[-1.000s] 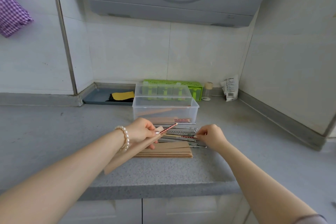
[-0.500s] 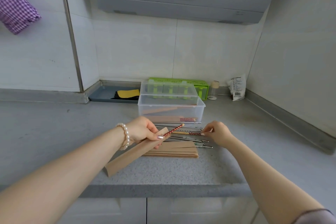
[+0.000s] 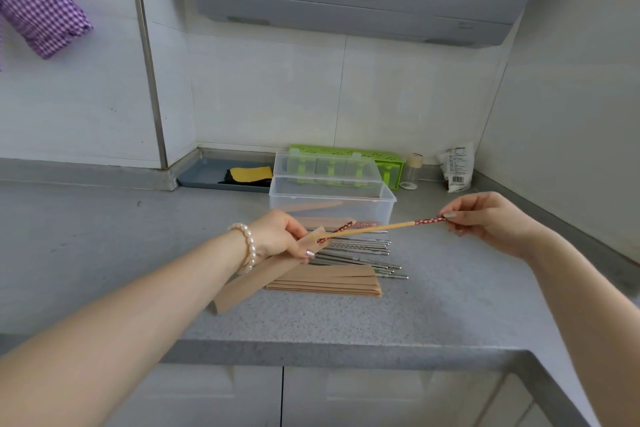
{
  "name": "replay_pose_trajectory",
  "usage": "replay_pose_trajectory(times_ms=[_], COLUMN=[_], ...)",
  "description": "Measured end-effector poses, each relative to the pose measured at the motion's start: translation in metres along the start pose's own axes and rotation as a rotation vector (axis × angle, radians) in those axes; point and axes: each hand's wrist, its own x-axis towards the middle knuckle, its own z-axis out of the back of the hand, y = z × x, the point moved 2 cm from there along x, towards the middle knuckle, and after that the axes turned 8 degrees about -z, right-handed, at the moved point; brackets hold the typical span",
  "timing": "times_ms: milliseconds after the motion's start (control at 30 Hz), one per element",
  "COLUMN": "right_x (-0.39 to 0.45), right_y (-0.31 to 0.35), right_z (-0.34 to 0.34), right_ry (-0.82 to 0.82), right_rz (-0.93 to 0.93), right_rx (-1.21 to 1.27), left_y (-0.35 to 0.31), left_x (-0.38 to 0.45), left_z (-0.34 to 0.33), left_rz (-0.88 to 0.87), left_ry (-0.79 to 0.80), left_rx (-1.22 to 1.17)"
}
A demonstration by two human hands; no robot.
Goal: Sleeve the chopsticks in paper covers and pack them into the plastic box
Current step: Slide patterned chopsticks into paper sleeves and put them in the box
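Pinching the wooden chopstick [image 3: 381, 227] by its patterned end, the right hand [image 3: 491, 218] aims its tip at the paper cover [image 3: 266, 274] gripped above the bench by the left hand [image 3: 277, 236], where a skewed entry could crumple the mouth.

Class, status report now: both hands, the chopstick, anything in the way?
Left hand holds paper sleeve. Right hand pinches chopstick, tip at sleeve mouth. Nothing blocking.

Both hands [image 3: 277, 236] [image 3: 491, 218] raised, fingers [image 3: 453, 215] pinching.
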Motion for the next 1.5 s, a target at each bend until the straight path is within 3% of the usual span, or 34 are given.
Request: replay_pose_trajectory(times_ms=[167,367,700,1000,1500], right_x=[-0.002,-0.003,-0.002,0.004,0.008], right_y=[0.0,0.004,0.012,0.003,0.002], right_z=[0.0,0.003,-0.024,-0.07,-0.104], right_ry=[-0.179,-0.247,-0.057,0.08,0.133], right_rz=[0.102,0.123,0.084,-0.005,-0.098], right_rx=[-0.156,-0.29,-0.298,-0.14,-0.067], left_y=[-0.005,-0.006,-0.019,-0.026,-0.026], left_x=[-0.002,-0.003,-0.011,-0.012,-0.01], left_z=[-0.002,-0.001,-0.011,-0.018,-0.018], left_rz=[-0.033,-0.054,-0.145,-0.154,-0.15], left_ry=[0.011,0.025,0.133,0.099,0.078], left_rx=[0.089,0.175,0.2,0.19,0.188])
